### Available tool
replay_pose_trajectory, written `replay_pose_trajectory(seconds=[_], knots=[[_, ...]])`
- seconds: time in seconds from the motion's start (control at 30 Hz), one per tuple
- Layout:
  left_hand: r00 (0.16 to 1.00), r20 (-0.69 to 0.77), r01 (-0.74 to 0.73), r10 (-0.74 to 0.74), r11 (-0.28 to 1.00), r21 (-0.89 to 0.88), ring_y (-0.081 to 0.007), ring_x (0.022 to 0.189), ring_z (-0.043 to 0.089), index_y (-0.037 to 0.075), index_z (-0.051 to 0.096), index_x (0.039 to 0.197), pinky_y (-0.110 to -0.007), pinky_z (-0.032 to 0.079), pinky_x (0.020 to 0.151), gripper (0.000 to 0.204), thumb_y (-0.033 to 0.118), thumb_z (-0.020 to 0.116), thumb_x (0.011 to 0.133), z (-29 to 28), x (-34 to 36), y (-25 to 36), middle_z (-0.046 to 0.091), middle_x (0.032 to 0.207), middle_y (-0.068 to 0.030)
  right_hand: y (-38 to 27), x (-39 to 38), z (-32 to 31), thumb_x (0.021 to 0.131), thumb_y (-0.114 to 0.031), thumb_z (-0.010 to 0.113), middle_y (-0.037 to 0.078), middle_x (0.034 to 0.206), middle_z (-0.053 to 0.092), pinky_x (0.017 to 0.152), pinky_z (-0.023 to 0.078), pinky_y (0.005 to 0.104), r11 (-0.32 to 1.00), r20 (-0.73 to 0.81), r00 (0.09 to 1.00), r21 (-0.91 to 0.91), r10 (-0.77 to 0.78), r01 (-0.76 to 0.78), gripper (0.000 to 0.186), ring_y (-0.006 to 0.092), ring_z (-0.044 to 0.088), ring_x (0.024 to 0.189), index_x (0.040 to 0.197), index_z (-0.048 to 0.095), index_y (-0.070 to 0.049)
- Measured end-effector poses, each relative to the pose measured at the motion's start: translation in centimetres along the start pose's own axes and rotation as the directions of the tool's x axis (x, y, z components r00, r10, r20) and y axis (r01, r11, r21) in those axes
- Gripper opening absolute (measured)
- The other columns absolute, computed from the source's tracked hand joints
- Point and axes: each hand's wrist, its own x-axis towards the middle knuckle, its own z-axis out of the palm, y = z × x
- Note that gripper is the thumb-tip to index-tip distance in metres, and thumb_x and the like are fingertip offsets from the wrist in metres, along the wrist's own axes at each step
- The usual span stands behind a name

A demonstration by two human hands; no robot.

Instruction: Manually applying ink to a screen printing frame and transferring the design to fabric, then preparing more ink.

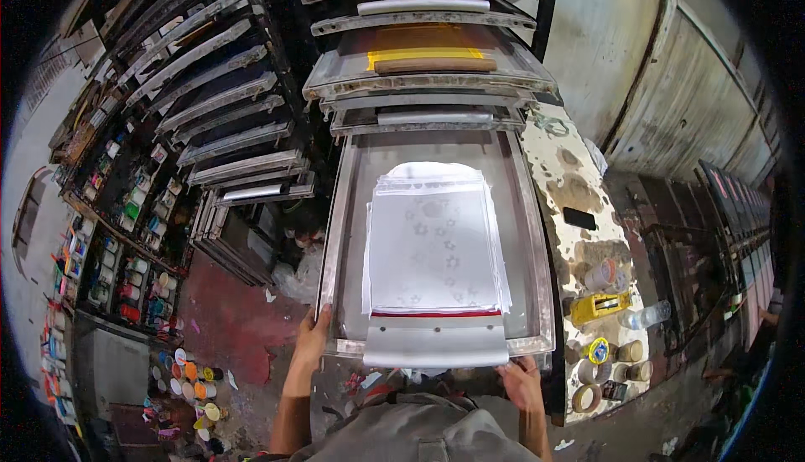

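A large screen-printing frame (330, 252) with a pale metal rim juts toward me from the rack. Stacked white sheets (436, 252) with a faint flower pattern lie on its mesh. Across its near edge sits a wide silvery squeegee (436, 346) with a red strip along its far side. My left hand (312, 336) is closed round the frame's left side by the near corner. At the near right, my right hand (521, 382) is closed at the frame's edge, close to the squeegee's right end; its fingertips are partly hidden.
More frames (419, 85) fill the rack ahead, one with a yellow sheet (423, 43). On the right a paint-spotted table (579, 168) bears a phone (579, 218), a yellow holder (599, 305), tape rolls and a clear bottle (646, 314). Paint pots (189, 374) crowd the floor at left.
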Motion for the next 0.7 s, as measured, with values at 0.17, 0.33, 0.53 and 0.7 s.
replay_pose_trajectory(seconds=[0.17,0.33,0.53,0.7], knots=[[0.999,-0.048,-0.014,0.016,0.999,0.04,-0.0239,0.12,0.052,-0.006,0.051,0.136,-0.034,0.04,0.102,0.065,0.047,0.056,0.099,0.6,-0.6,-1.9,0.059,0.129,-0.0177,-0.4,3.2,-5.8,0.102,-0.028,0.05,0.01,0.125,0.062,0.084,0.055,0.0399,0.98,0.04,0.995,0.171,0.094,-0.099,0.04,0.0246,0.063,0.105,0.135,0.051,-0.005],[1.0,0.008,-0.022,0.022,0.998,-0.065,-0.0264,0.119,0.054,-0.008,0.051,0.135,-0.035,0.04,0.101,0.068,0.049,0.054,0.099,1.4,-0.5,-3.8,0.061,0.126,-0.0188,-7.6,10.1,-6.3,0.1,-0.05,0.049,0.012,0.118,0.066,0.087,0.055,0.0365,0.962,-0.065,0.96,0.055,0.271,-0.268,0.058,0.0218,0.064,0.106,0.13,0.056,-0.001],[0.98,-0.129,-0.112,0.154,0.952,0.286,-0.0339,0.107,0.061,-0.008,0.056,0.128,-0.04,0.044,0.096,0.067,0.052,0.047,0.1,3.5,-4.2,-5.1,0.065,0.112,-0.0254,-10.3,10.6,-4.2,0.104,-0.045,0.042,0.016,0.109,0.068,0.091,0.047,0.0361,0.611,-0.146,0.983,-0.79,-0.111,-0.048,0.056,0.0242,0.062,0.102,0.122,0.06,0.005],[0.968,-0.156,-0.126,0.194,0.922,0.366,-0.0282,0.085,0.061,-0.005,0.061,0.108,-0.041,0.046,0.078,0.054,0.046,0.046,0.102,1.8,-9.4,-7.3,0.065,0.089,-0.0192,-8.0,4.6,-6.0,0.104,-0.045,0.041,0.013,0.101,0.065,0.085,0.045,0.0353,0.628,-0.164,0.981,-0.776,-0.105,-0.062,0.058,0.0209,0.056,0.092,0.116,0.06,0.008]])
